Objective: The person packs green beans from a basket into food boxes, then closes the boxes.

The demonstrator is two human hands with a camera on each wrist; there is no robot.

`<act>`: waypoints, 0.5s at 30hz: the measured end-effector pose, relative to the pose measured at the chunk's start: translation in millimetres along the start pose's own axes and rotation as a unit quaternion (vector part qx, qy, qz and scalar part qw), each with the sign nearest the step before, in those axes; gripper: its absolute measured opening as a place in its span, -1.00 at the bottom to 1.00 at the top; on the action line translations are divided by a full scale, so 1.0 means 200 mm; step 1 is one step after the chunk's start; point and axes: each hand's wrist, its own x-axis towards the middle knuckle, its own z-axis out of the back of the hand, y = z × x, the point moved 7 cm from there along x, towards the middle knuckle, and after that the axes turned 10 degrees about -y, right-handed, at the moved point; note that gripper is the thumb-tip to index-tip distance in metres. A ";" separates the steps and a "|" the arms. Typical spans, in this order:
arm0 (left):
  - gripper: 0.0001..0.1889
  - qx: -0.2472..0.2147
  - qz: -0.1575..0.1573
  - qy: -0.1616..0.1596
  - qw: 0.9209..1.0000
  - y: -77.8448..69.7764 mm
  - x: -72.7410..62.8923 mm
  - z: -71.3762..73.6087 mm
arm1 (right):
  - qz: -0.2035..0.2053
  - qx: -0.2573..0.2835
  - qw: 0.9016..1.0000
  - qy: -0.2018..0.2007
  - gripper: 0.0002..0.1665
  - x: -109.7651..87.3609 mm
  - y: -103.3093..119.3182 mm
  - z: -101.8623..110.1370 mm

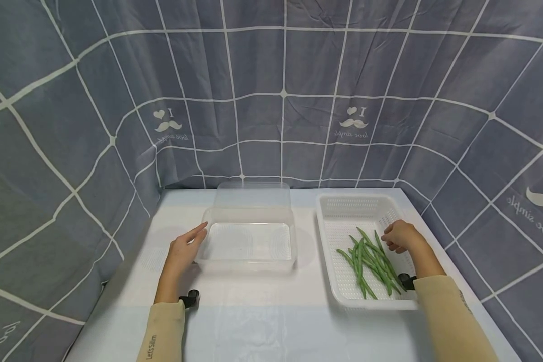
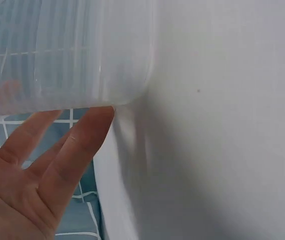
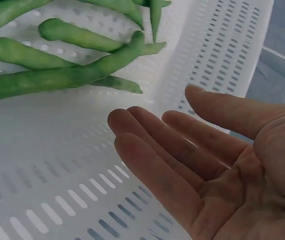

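My left hand (image 1: pixel 186 250) is at the left side of a clear plastic container (image 1: pixel 248 268), its fingers stretched along the wall. In the left wrist view those fingers (image 2: pixel 80 145) reach the container's lower edge. Over on the right, a white perforated basket (image 1: pixel 334 271) holds several green beans (image 1: pixel 366 259) in a loose heap. My right hand (image 1: pixel 401 236) hovers over the basket's right side, beside the beans. Seen from the right wrist, its fingers (image 3: pixel 157 165) are loosely bent with nothing between them, a short distance from the bean tips (image 3: pixel 107 70).
A clear lid-like panel (image 1: pixel 252 195) rises behind the container at the table's far edge. The white table (image 1: pixel 249 327) runs between and in front of both vessels. A grey checked curtain (image 1: pixel 258 120) surrounds the back and sides.
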 end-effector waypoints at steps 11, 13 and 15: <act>-0.30 -0.031 0.013 0.004 0.999 0.06 0.02 0.00 | 0.021 -0.027 0.999 0.013 -0.63 0.02 -0.01 -0.07; -0.32 -0.030 0.009 0.003 1.000 0.06 0.02 0.00 | 0.029 -0.037 0.999 0.017 -0.67 0.03 -0.01 -0.09; -0.32 -0.027 0.008 0.002 1.000 0.07 0.02 -0.01 | 0.029 -0.045 0.998 0.019 -0.71 0.03 -0.01 -0.10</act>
